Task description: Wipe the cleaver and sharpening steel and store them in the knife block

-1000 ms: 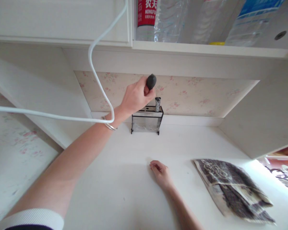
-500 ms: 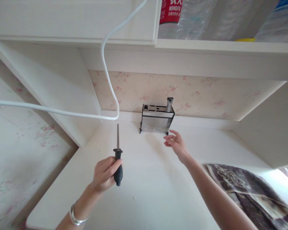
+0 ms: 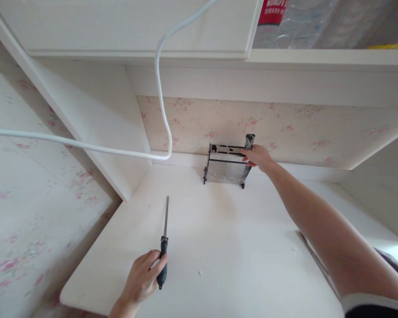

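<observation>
My left hand is wrapped round the black handle of a sharpening steel, whose thin rod points away from me over the white desk top. My right hand reaches to the back wall and rests on the right top corner of a clear, black-framed knife holder. Its fingers curl beside a metal handle that sticks up from the holder; whether they grip it I cannot make out.
A white cable hangs in a loop from above and runs off to the left. Water bottles stand on the shelf overhead. A white side panel closes the desk on the left.
My left hand pulled the steel out of the holder and brought it down near the desk's front. My right hand rose from the desk and reached the holder's right top corner.
</observation>
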Demonstrator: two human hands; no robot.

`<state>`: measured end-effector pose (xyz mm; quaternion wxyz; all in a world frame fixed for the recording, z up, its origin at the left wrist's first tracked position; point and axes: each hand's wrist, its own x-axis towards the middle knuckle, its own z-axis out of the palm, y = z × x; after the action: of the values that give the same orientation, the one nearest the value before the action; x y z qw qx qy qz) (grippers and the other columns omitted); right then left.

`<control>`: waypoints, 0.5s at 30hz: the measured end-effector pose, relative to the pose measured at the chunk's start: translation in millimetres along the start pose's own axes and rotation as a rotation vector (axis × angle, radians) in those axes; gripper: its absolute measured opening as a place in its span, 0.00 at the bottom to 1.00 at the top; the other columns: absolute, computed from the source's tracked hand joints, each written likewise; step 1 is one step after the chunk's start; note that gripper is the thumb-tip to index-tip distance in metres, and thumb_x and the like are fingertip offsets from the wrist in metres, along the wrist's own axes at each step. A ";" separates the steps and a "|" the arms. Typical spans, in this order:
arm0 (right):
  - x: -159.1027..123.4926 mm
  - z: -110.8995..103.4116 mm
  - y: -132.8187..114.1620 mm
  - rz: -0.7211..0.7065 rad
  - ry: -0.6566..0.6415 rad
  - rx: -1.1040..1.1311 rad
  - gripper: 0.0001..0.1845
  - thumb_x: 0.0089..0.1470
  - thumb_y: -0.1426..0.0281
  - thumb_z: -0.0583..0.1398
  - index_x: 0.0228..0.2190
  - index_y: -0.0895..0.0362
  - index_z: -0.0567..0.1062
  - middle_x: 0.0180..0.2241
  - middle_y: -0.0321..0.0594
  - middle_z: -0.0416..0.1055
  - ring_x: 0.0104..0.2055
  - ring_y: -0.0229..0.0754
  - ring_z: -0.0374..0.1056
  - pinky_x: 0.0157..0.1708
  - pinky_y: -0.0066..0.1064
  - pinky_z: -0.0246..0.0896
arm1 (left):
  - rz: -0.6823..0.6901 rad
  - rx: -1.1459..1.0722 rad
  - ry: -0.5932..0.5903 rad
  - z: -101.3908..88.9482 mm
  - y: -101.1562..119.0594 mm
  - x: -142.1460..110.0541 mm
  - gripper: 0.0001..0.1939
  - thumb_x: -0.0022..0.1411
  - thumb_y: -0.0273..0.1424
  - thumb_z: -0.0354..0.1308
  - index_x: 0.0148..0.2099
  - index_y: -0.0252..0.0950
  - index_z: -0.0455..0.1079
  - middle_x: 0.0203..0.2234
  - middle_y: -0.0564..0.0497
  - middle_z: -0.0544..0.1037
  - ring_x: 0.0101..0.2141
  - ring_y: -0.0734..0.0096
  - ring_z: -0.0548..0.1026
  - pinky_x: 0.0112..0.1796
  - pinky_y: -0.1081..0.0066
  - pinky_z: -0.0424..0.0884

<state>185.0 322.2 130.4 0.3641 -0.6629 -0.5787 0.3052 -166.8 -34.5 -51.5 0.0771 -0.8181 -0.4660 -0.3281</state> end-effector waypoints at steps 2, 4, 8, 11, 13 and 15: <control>3.6 2.5 -2.4 -0.008 -0.004 -0.020 0.13 0.47 0.67 0.67 0.29 0.66 0.75 0.22 0.49 0.75 0.15 0.39 0.67 0.16 0.30 0.62 | -0.031 -0.004 -0.010 -2.2 -4.0 -2.2 0.24 0.60 0.16 0.47 0.54 0.42 0.66 0.32 0.47 0.77 0.29 0.69 0.76 0.29 0.72 0.73; 5.2 2.7 -7.5 -0.016 -0.007 -0.029 0.11 0.48 0.69 0.67 0.27 0.65 0.75 0.22 0.50 0.75 0.16 0.41 0.68 0.17 0.31 0.64 | -0.073 -0.016 -0.018 -2.2 -6.8 -5.6 0.22 0.61 0.17 0.47 0.52 0.42 0.67 0.32 0.48 0.77 0.28 0.70 0.76 0.28 0.72 0.72; 3.9 -9.3 -28.5 -0.054 0.015 -0.021 0.10 0.51 0.70 0.65 0.32 0.66 0.75 0.25 0.51 0.77 0.20 0.40 0.71 0.21 0.30 0.66 | -0.186 -0.026 0.006 0.2 -9.0 -14.9 0.19 0.60 0.19 0.50 0.50 0.41 0.68 0.31 0.49 0.78 0.27 0.69 0.77 0.29 0.71 0.72; 0.0 -28.5 -52.5 -0.120 0.034 0.001 0.16 0.55 0.67 0.63 0.39 0.68 0.73 0.30 0.53 0.78 0.22 0.35 0.71 0.26 0.28 0.66 | -0.211 0.002 0.005 -3.7 -7.8 -16.6 0.23 0.58 0.18 0.50 0.51 0.44 0.69 0.34 0.49 0.79 0.29 0.68 0.78 0.31 0.71 0.74; -3.4 -42.2 -69.6 -0.174 0.041 0.013 0.21 0.56 0.64 0.61 0.42 0.71 0.71 0.33 0.56 0.77 0.23 0.32 0.71 0.29 0.28 0.65 | -0.204 0.023 -0.009 -8.9 -6.5 -14.1 0.28 0.54 0.16 0.48 0.53 0.46 0.70 0.36 0.50 0.80 0.32 0.67 0.79 0.34 0.70 0.76; -7.1 -53.7 -85.4 -0.222 0.051 0.022 0.25 0.57 0.62 0.61 0.44 0.73 0.69 0.35 0.59 0.76 0.25 0.31 0.71 0.31 0.28 0.64 | -0.210 0.039 -0.027 -13.4 -5.9 -10.8 0.31 0.52 0.16 0.47 0.53 0.47 0.70 0.37 0.51 0.80 0.34 0.66 0.79 0.36 0.69 0.76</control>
<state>181.7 313.7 231.1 0.4177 -0.5982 -0.6357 0.2522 -181.6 -44.7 -48.7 0.0520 -0.7675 -0.5563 -0.3143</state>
